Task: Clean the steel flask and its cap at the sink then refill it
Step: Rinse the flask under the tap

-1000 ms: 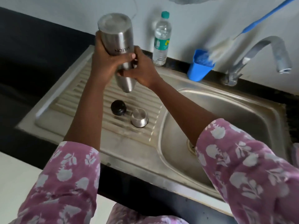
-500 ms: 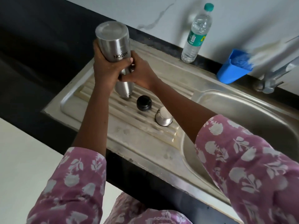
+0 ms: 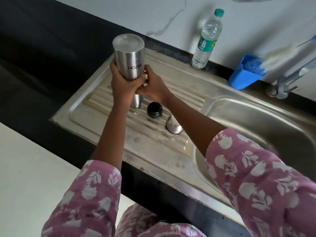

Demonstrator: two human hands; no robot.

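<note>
Over the drainboard [image 3: 150,151] by the sink [image 3: 256,125], I see left hand [image 3: 122,82] and right hand [image 3: 153,86] gripping the upturned flask [image 3: 130,60].

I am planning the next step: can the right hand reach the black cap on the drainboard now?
Probably yes, once it lets go. The right hand grips the inverted flask together with the left hand; the black cap lies uncovered on the drainboard close under its wrist, nothing between.

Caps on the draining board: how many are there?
2. The black cap lies beside the upturned flask; the steel cap, partly behind the right forearm, lies nearer the basin. No others show.
</note>
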